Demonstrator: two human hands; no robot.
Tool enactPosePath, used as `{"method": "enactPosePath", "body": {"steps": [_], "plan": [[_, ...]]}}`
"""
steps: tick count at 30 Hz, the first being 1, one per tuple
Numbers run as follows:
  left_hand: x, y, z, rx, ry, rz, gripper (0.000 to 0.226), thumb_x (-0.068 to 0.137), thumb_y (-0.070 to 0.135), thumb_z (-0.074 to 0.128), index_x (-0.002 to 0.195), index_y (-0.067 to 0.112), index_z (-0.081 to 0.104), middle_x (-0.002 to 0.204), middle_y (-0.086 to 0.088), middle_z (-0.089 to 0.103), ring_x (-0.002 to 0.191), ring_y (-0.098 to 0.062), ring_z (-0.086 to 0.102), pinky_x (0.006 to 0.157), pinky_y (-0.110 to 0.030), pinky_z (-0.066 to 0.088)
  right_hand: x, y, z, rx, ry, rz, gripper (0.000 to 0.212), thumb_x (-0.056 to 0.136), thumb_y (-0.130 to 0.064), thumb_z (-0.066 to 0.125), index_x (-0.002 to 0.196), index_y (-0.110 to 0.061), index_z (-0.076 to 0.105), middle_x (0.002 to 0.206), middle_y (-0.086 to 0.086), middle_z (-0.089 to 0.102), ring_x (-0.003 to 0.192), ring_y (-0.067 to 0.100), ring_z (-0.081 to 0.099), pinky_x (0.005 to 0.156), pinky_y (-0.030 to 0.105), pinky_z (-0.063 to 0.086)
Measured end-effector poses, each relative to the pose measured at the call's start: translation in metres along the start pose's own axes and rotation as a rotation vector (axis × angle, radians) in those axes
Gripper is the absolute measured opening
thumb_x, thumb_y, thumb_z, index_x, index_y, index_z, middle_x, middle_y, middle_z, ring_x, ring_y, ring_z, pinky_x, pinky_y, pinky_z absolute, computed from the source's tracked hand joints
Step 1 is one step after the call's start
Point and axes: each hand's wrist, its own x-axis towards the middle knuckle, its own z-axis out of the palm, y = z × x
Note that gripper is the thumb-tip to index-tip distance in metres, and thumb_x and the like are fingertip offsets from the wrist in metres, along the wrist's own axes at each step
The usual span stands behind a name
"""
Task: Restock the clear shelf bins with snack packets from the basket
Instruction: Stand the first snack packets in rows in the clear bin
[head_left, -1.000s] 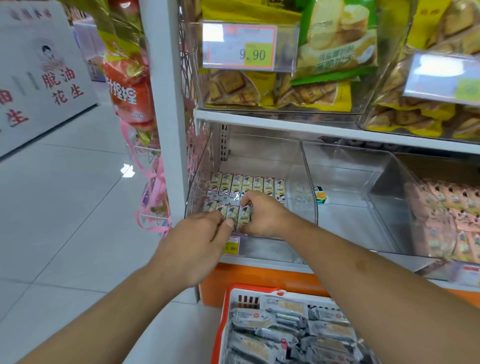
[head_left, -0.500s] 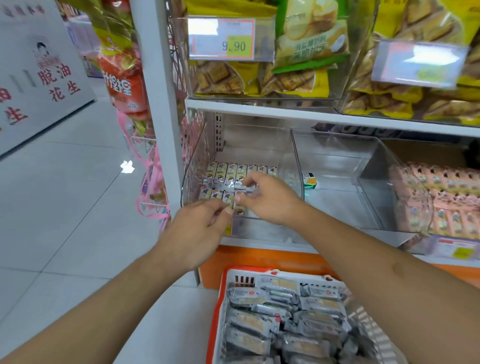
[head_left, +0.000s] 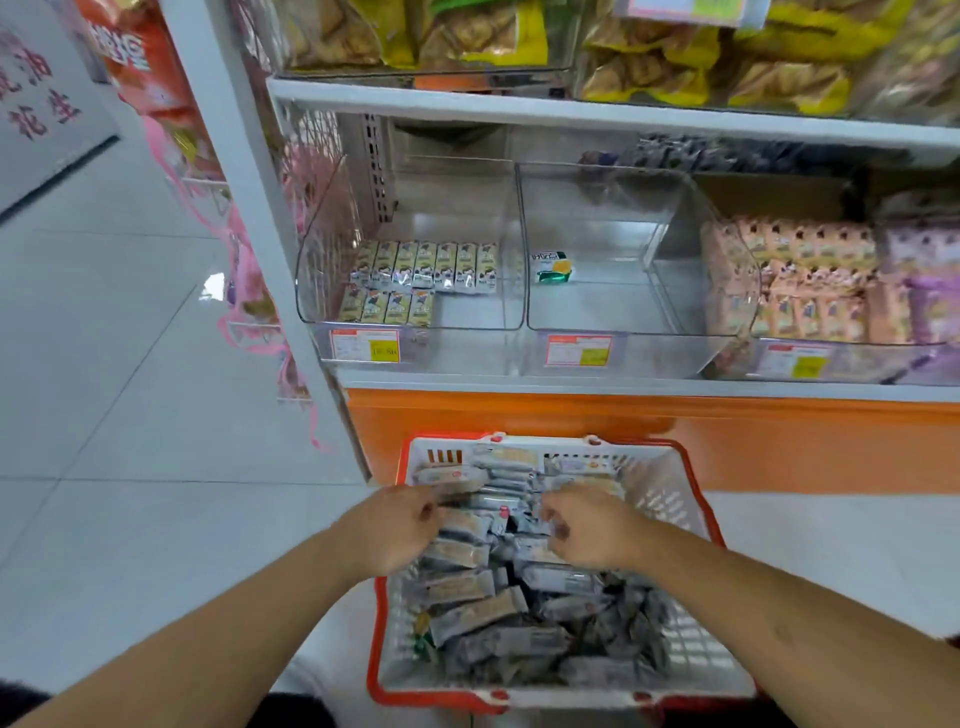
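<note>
Your left hand and right hand are both down in the basket, knuckles up, fingers curled into the heap of snack packets. The frame is smeared here, so you cannot tell whether either hand has actually closed on a packet or is only raking the pile; call both grips unconfirmed.

The packets lie directly under and between your two hands, touching the fingertips, with more of the heap spreading back toward your body. Most lie with their long axis running roughly left to right, some skewed. Neither hand is clearly nearer the stock; the left sits at the basket's left wall, the right a little inside the right wall.

The relation that matters next, as I judge it: the part-filled bin stands up and ahead of your left hand, well apart from it, above the orange base. In it the placed packets stand side by side in two rows, long axis running front to back. So a packet lifted from the heap probably needs a quarter turn before it joins the short front row, whose open space lies on the right. The middle bin, ahead of your right hand, holds one stray green packet.
</note>
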Motion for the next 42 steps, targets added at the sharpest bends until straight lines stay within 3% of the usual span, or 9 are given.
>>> {"method": "enactPosePath", "body": {"steps": [4, 8, 12, 15, 18, 22, 30, 38, 42], "plan": [[0.004, -0.006, 0.022, 0.091, -0.025, -0.070, 0.034, 0.109, 0.037, 0.039, 0.078, 0.026, 0.046, 0.084, -0.003, 0.058, 0.084, -0.023, 0.060, 0.068, -0.031, 0.037, -0.010, 0.008, 0.033, -0.257, -0.183, 0.008, 0.043, 0.093, -0.043, 0.073, 0.121, -0.015, 0.055, 0.116, 0.007, 0.049, 0.103, 0.031, 0.055, 0.078, 0.039, 0.048], [0.009, 0.002, 0.023, 0.101, -0.034, -0.108, 0.027, 0.107, 0.037, 0.040, 0.091, 0.019, 0.053, 0.097, -0.009, 0.064, 0.089, -0.023, 0.061, 0.072, -0.033, 0.044, -0.016, -0.001, 0.041, -0.385, -0.136, -0.028, 0.050, 0.093, -0.012, 0.074, 0.136, -0.009, 0.050, 0.129, 0.015, 0.050, 0.109, 0.033, 0.057, 0.076, 0.040, 0.046], [0.013, 0.013, 0.012, 0.033, 0.016, -0.078, 0.017, 0.102, 0.028, 0.047, 0.096, 0.021, 0.061, 0.088, 0.001, 0.067, 0.079, -0.013, 0.063, 0.066, -0.029, 0.050, -0.022, 0.002, 0.007, -0.051, -0.118, 0.021, 0.030, 0.092, -0.003, 0.065, 0.119, -0.012, 0.058, 0.110, 0.010, 0.058, 0.084, 0.020, 0.053, 0.057, 0.032, 0.040], [0.010, 0.036, -0.004, -0.095, 0.035, 0.024, 0.015, 0.104, 0.027, 0.050, 0.105, 0.024, 0.065, 0.093, 0.007, 0.067, 0.073, -0.005, 0.062, 0.058, -0.018, 0.044, -0.028, 0.000, -0.038, 0.297, -0.069, 0.041, 0.025, 0.097, -0.010, 0.063, 0.119, -0.022, 0.068, 0.121, 0.001, 0.064, 0.093, 0.011, 0.062, 0.077, 0.032, 0.052], [0.004, 0.060, -0.022, -0.319, -0.024, 0.091, 0.017, 0.102, 0.037, 0.061, 0.117, 0.031, 0.067, 0.111, 0.014, 0.068, 0.098, -0.005, 0.066, 0.086, -0.025, 0.055, -0.038, -0.012, -0.082, 0.495, 0.002, -0.073, 0.019, 0.102, -0.015, 0.064, 0.117, -0.018, 0.075, 0.092, -0.007, 0.070, 0.066, -0.004, 0.059, 0.068, 0.024, 0.042], [-0.011, 0.074, -0.046, -0.554, -0.157, 0.148, 0.026, 0.096, 0.041, 0.072, 0.118, 0.028, 0.070, 0.109, 0.007, 0.077, 0.099, -0.010, 0.071, 0.084, -0.027, 0.053, -0.046, -0.035, -0.108, 0.589, 0.093, -0.215, 0.019, 0.102, -0.016, 0.065, 0.110, -0.029, 0.075, 0.089, -0.012, 0.070, 0.075, 0.012, 0.064, 0.074, 0.036, 0.052], [-0.024, 0.078, -0.083, -0.944, 0.176, 0.049, 0.025, 0.091, 0.035, 0.078, 0.101, 0.012, 0.073, 0.093, -0.010, 0.077, 0.070, -0.011, 0.064, 0.055, -0.021, 0.047, -0.061, -0.071, -0.120, 0.423, 0.518, -0.320, 0.048, 0.090, -0.040, 0.077, 0.132, -0.037, 0.053, 0.138, -0.022, 0.041, 0.138, 0.001, 0.033, 0.115, 0.028, 0.031], [-0.028, 0.075, -0.095, -0.964, 0.249, 0.066, 0.033, 0.089, 0.048, 0.077, 0.100, 0.017, 0.073, 0.100, -0.010, 0.077, 0.090, -0.027, 0.073, 0.077, -0.039, 0.060, -0.060, -0.093, -0.130, 0.419, 0.572, -0.297, 0.064, 0.082, -0.044, 0.087, 0.132, -0.041, 0.046, 0.135, -0.031, 0.036, 0.127, -0.007, 0.039, 0.105, 0.023, 0.038], [-0.033, 0.071, -0.123, -0.792, 0.430, 0.102, 0.032, 0.096, 0.056, 0.061, 0.102, 0.027, 0.074, 0.095, 0.005, 0.076, 0.093, -0.015, 0.072, 0.087, -0.037, 0.057, -0.057, -0.106, -0.154, 0.512, 0.627, -0.245, 0.064, 0.080, -0.043, 0.089, 0.127, -0.046, 0.047, 0.122, -0.031, 0.041, 0.111, -0.007, 0.048, 0.087, 0.017, 0.041]]}}
